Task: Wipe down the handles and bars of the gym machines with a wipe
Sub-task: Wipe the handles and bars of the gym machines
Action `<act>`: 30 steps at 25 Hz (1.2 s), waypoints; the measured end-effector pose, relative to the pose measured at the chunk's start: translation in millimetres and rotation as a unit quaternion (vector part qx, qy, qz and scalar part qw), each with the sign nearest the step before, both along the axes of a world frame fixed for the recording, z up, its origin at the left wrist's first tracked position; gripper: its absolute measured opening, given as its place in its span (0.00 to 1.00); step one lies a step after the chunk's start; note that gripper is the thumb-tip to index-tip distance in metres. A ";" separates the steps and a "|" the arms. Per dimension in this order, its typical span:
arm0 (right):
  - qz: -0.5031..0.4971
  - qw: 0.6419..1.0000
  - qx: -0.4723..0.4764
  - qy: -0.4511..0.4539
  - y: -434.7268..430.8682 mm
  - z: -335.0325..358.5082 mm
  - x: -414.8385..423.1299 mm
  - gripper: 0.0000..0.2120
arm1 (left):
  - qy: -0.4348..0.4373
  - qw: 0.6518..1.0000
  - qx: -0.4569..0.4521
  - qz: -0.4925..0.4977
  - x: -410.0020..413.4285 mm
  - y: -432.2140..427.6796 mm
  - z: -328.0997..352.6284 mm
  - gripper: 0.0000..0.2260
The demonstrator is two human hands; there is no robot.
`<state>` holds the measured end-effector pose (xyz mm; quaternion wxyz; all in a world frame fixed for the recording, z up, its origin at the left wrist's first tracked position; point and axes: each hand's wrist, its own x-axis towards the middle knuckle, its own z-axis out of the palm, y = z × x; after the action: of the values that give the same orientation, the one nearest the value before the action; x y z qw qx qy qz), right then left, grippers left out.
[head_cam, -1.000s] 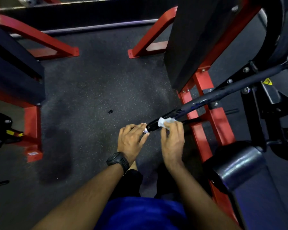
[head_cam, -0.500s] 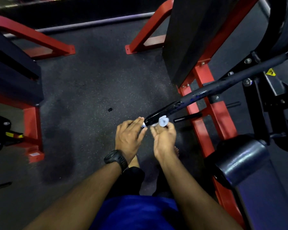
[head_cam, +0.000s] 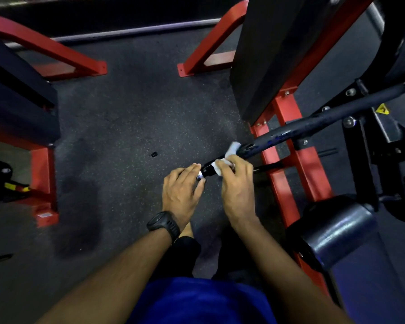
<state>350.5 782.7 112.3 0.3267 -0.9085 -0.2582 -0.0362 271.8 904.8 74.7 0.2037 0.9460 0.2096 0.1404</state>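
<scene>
A long black bar (head_cam: pixel 313 120) runs from the upper right down to a black handle (head_cam: pixel 208 170) with a silver end cap in the middle of the view. My right hand (head_cam: pixel 237 185) wraps a white wipe (head_cam: pixel 229 155) round the handle and grips both. One corner of the wipe sticks up past my fingers. My left hand (head_cam: pixel 181 195), a black watch on its wrist, rests its straight fingers against the handle's silver end.
The machine's red frame (head_cam: pixel 288 160) and a black upright pad (head_cam: pixel 278 54) stand to the right. A dark roller pad (head_cam: pixel 334 232) and bench lie at lower right. Another red-framed machine (head_cam: pixel 42 174) stands at the left, with speckled rubber floor (head_cam: pixel 126 136) between.
My right hand has gone from holding the wipe under the handle's end to wrapping it over the handle a little farther up. My left hand has stayed at the end cap.
</scene>
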 end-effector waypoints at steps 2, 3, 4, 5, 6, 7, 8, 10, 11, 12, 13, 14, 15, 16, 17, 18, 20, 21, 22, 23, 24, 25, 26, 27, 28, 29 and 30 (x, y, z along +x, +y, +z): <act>0.064 0.987 -0.105 -0.107 -6.7 -7.2 25.9 0.12 | -0.001 1.000 -0.008 0.000 2.3 0.4 -2.0 0.19; 0.051 0.984 -0.119 -0.119 -3.6 -3.7 36.5 0.11 | -0.002 1.000 -0.007 0.000 2.2 0.6 -3.2 0.19; 0.050 0.983 -0.131 -0.120 3.4 0.2 40.6 0.09 | -0.004 1.000 -0.004 0.001 2.1 1.3 -4.3 0.19; 0.075 0.978 -0.155 -0.120 12.1 2.6 36.4 0.09 | -0.007 1.000 0.000 0.000 2.8 1.9 -5.0 0.19; 0.127 0.966 -0.181 -0.130 18.1 1.7 30.1 0.11 | -0.009 1.000 0.002 -0.001 3.5 2.7 -6.0 0.19; 0.187 0.949 -0.212 -0.142 17.4 3.2 28.7 0.14 | -0.011 1.000 0.005 -0.002 3.7 3.3 -7.3 0.18; 0.225 0.932 -0.248 -0.141 13.1 6.5 36.5 0.14 | -0.016 1.000 0.007 -0.003 3.3 3.2 -8.5 0.18; 0.174 0.935 -0.292 -0.103 7.1 21.3 69.6 0.09 | -0.027 1.000 0.009 -0.005 2.7 3.1 -9.9 0.17; 0.126 0.943 -0.296 -0.084 7.6 29.7 78.3 0.09 | -0.029 1.000 0.006 -0.008 2.5 3.0 -10.3 0.17; 0.116 0.941 -0.308 -0.077 10.0 34.4 78.6 0.09 | -0.028 1.000 0.004 -0.010 2.4 2.8 -10.7 0.17; 0.155 0.931 -0.319 -0.081 14.7 34.1 68.2 0.10 | -0.027 1.000 0.005 -0.010 2.0 2.8 -11.0 0.17; 0.240 0.907 -0.330 -0.101 18.1 32.9 51.5 0.12 | -0.026 1.000 0.007 -0.011 1.4 2.9 -11.8 0.17; 0.306 0.883 -0.332 -0.129 14.0 30.4 46.0 0.13 | -0.028 0.999 0.010 -0.013 0.9 3.2 -12.3 0.17; 0.332 0.865 -0.362 -0.103 11.3 33.5 53.6 0.14 | -0.031 0.999 0.014 -0.016 0.8 3.6 -12.8 0.17; 0.304 0.862 -0.402 -0.062 11.3 42.6 69.4 0.13 | -0.034 0.999 0.016 -0.019 1.1 4.0 -13.2 0.17; 0.236 0.871 -0.429 -0.027 12.6 50.1 86.6 0.12 | -0.035 0.999 0.014 -0.021 1.2 3.9 -13.3 0.17; 0.158 0.873 -0.462 -0.020 17.4 55.8 97.3 0.09 | -0.037 0.999 0.010 -0.019 0.7 1.2 -13.7 0.16; 0.187 0.864 -0.466 -0.029 24.8 55.0 87.8 0.09 | -0.037 0.999 0.011 -0.017 0.2 0.2 -13.7 0.16; 0.242 0.853 -0.461 -0.024 29.1 55.0 76.4 0.10 | -0.039 0.999 0.016 -0.016 -0.2 -0.1 -13.6 0.16; 0.280 0.841 -0.463 -0.030 27.9 54.9 73.9 0.11 | -0.042 0.999 0.022 -0.019 -0.3 0.0 -13.1 0.16; 0.284 0.835 -0.469 -0.039 25.2 54.3 82.6 0.11 | -0.042 0.999 0.025 -0.024 -0.7 1.0 -12.6 0.16; 0.239 0.837 -0.490 -0.038 21.4 57.9 99.1 0.11 | -0.039 0.999 0.024 -0.029 -0.6 2.0 -11.9 0.16; 0.179 0.843 -0.507 -0.025 18.4 60.6 113.5 0.11 | -0.036 0.999 0.021 -0.032 -0.2 2.3 -11.5 0.16; 0.153 0.848 -0.508 -0.011 18.2 62.9 120.9 0.12 | -0.035 0.999 0.017 -0.030 0.2 1.5 -11.3 0.16; 0.165 0.854 -0.493 -0.005 17.5 61.0 119.1 0.12 | -0.037 0.999 0.013 -0.023 1.4 0.1 -11.3 0.16; 0.203 0.862 -0.465 -0.013 17.3 57.2 107.4 0.13 | -0.039 0.999 0.011 -0.014 2.9 -1.3 -11.6 0.16; 0.237 0.868 -0.435 -0.026 16.6 51.8 95.7 0.14 | -0.040 0.999 0.010 -0.007 4.5 -2.1 -12.0 0.16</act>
<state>446.1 799.3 164.0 -0.1096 -0.8689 -0.4635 0.1347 276.3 902.8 62.7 0.2032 0.9431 0.1932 0.1788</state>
